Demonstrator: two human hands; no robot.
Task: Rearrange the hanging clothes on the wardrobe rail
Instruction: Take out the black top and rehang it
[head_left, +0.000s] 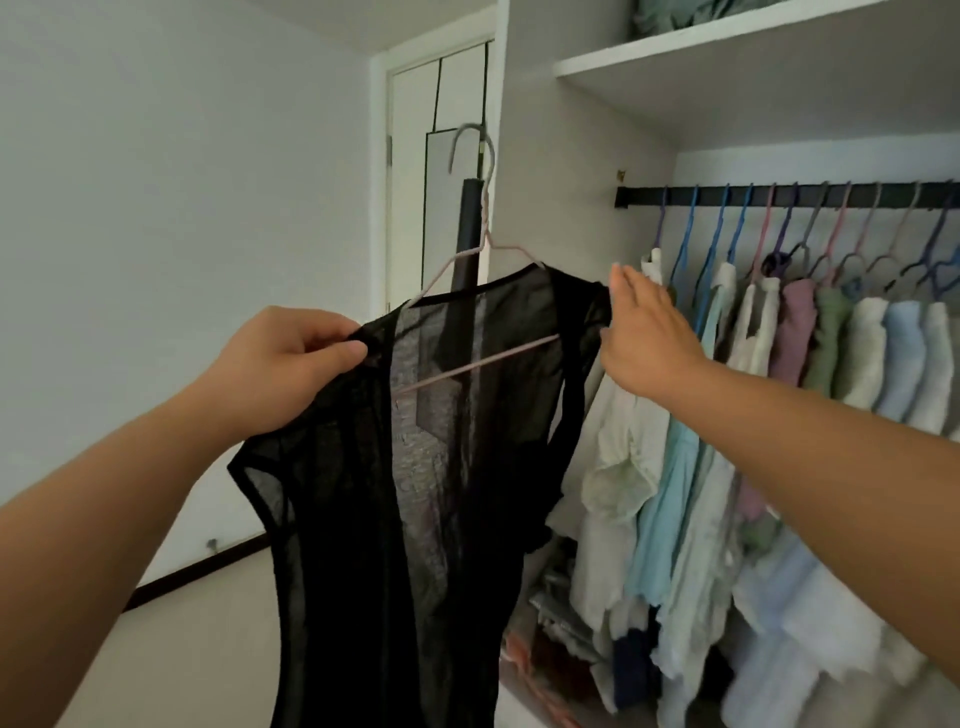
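The sheer black top (415, 467), its hem cut off at the frame's bottom, is hanging centre-frame on a pink hanger (483, 249); left hand (280, 364) is pinching one shoulder, right hand (649, 332), fingers straight, is touching the other, left of the rail (779, 195).

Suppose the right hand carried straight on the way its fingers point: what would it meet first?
Probably the white garment at the rail's left end; the right hand points up-left toward it, though depth is unclear.

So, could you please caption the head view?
Left hand pinches a sheer black top on its hanger; right hand touches it.
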